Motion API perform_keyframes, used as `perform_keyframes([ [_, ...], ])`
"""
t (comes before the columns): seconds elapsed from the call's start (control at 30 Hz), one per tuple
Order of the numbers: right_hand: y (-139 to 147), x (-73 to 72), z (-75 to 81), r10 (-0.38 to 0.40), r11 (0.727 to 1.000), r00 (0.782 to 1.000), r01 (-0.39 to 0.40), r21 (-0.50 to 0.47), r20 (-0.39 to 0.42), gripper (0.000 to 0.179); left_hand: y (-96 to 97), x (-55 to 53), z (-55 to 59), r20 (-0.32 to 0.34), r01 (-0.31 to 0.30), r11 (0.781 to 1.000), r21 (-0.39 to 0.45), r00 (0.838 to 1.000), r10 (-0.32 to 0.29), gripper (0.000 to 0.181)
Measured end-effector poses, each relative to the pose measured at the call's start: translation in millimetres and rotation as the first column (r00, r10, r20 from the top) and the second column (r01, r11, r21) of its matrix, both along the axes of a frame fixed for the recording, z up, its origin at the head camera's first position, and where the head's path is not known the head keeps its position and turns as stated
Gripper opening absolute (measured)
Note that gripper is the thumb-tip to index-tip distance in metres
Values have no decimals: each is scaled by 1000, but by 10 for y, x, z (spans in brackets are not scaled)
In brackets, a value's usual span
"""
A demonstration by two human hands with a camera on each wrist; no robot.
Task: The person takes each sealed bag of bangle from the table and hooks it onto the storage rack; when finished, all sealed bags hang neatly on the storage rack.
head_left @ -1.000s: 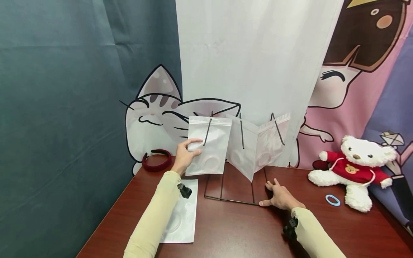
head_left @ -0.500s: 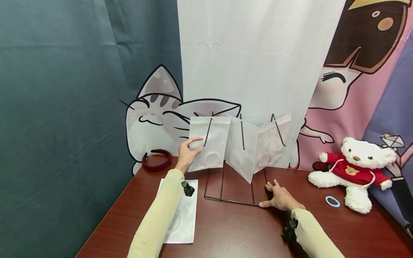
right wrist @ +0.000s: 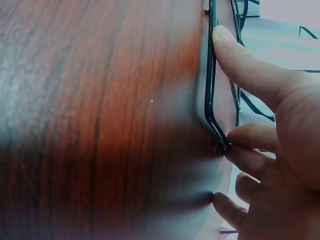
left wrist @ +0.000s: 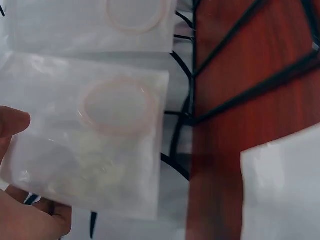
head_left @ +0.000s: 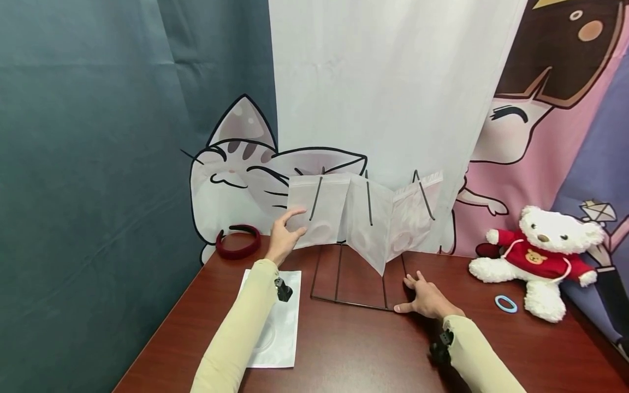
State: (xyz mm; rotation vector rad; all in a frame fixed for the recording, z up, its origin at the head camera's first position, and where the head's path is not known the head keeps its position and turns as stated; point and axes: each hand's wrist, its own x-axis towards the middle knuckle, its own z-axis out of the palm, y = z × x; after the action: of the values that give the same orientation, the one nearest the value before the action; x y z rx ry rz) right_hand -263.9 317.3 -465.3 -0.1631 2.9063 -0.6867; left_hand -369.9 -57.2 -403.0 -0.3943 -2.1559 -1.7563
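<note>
A black wire display rack (head_left: 354, 304) stands on the table, and three white zip bags hang from its prongs. My left hand (head_left: 286, 234) is at the left edge of the leftmost bag (head_left: 321, 207), index finger and thumb spread apart, the thumb below. The left wrist view shows a fingertip in front of that bag (left wrist: 115, 160) and other fingers beyond its edge. A ring outline shows through the bag. My right hand (head_left: 429, 297) holds the rack's front right base corner, thumb on the front bar and fingers at the bend in the right wrist view. Beside the leftmost bag hang the middle bag (head_left: 368, 234) and right bag (head_left: 415, 218).
Another white bag (head_left: 280, 327) lies flat under the left forearm. A dark red headband (head_left: 238, 254) is at the table's back left. On the right are a white teddy bear (head_left: 545, 267) in a red top and a small blue ring (head_left: 506, 304). Curtains hang behind.
The lower edge of the leftmost bag has swung back and up, away from me. My left hand has shifted very slightly; the right hand stays at the rack's corner.
</note>
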Motion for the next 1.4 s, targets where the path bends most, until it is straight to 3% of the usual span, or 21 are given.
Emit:
perform_keyframes([
  [0.27,-12,-7,6,-2,1000,1000,3,-7,11,105,-217,86,-214,95,-41,993,-110,994,51,50],
  [0.47,0,-3,16,-3,1000,1000,3,-2,-3,105,-472,150,-338,152,-34,977,-211,986,67,49],
  [0.6,-5,-6,16,1,1000,1000,-1,-5,-1,106,-714,186,-403,206,-3,946,-325,976,74,41],
  [0.7,-14,-9,17,2,1000,1000,-2,-9,5,106,-920,224,-429,264,37,909,-416,961,81,37],
  [0.87,-11,-12,38,11,1000,1000,-11,3,0,105,-1228,317,-505,327,85,862,-500,940,97,35],
  [1.1,15,-17,45,15,1000,1000,-15,16,-11,105,-1428,407,-623,353,105,866,-489,932,86,31],
  [1.4,26,-3,6,12,1000,1000,-12,-15,-7,106,-1406,441,-677,359,103,863,-495,928,96,31],
])
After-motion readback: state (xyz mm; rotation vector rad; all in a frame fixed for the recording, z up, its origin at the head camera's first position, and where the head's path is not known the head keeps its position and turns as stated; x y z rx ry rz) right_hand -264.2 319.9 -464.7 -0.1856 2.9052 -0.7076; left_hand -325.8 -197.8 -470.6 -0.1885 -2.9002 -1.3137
